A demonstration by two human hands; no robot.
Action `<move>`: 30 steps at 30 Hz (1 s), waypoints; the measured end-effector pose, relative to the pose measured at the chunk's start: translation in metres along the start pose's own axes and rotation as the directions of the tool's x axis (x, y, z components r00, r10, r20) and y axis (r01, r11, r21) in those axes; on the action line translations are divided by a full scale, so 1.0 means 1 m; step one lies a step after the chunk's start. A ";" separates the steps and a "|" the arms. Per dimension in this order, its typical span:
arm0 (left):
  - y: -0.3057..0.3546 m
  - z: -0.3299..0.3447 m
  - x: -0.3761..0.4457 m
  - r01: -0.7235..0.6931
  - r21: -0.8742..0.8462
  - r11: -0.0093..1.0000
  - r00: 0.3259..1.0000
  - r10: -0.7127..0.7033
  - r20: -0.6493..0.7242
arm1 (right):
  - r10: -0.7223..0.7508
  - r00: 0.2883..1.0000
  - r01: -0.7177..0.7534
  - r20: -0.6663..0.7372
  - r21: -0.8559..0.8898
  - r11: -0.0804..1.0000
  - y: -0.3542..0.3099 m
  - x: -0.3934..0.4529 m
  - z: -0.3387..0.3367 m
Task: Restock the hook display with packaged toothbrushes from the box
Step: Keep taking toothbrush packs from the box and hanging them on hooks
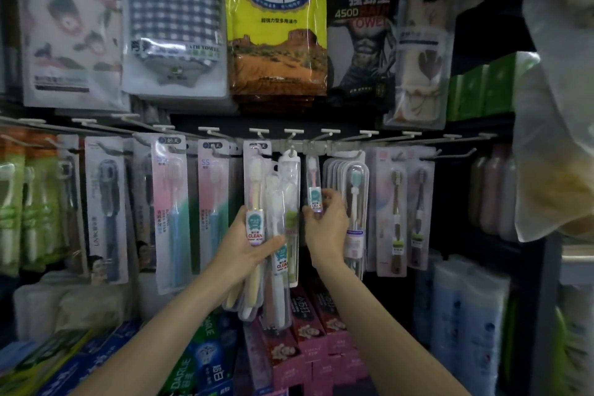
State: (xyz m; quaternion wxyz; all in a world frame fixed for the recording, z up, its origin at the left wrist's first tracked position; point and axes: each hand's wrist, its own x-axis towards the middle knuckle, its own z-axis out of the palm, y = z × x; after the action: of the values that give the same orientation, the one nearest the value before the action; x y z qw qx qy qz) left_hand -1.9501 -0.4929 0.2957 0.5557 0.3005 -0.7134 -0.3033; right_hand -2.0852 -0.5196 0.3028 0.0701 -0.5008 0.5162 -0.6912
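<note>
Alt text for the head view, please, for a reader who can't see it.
Facing a shop's hook display, the right hand pinches a packaged toothbrush hanging at a hook, while the left hand holds a bunch of packaged toothbrushes. Towel packs hang above; toothpaste boxes sit below.

The right hand [324,222] pinches a slim toothbrush pack [313,185] under the hook rail [321,146]. Just left of that grip hangs a clear toothbrush case [289,190], leaving only a narrow dark slot between them. Just right, a stack of clear packs [348,202] crowds the knuckles. Below the grip, open dark space drops to pink toothpaste boxes [308,328]. Above, the hook tips seem closely spaced, though blur hides their exact gaps
</note>
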 end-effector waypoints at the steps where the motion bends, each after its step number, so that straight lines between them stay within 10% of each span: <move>1: 0.000 0.000 0.000 0.004 -0.009 1.000 1.000 -0.004 0.005 | 0.007 1.000 -0.007 -0.010 0.000 1.000 0.000 0.001 0.001; 21: -0.014 -0.008 0.009 0.009 0.060 0.998 1.000 -0.009 0.008 | 0.075 0.997 -0.073 -0.028 0.070 0.995 0.012 0.003 0.010; 30: -0.015 -0.008 0.013 0.018 0.041 0.999 1.000 -0.019 0.003 | 0.084 0.995 -0.059 0.054 -0.361 0.931 -0.005 0.028 0.019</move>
State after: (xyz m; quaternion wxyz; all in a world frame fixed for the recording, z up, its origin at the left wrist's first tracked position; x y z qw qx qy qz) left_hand -1.9436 -0.5129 0.2933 0.5455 0.3179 -0.7175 -0.2943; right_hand -2.0822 -0.5468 0.3228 0.0202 -0.5094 0.6490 -0.5647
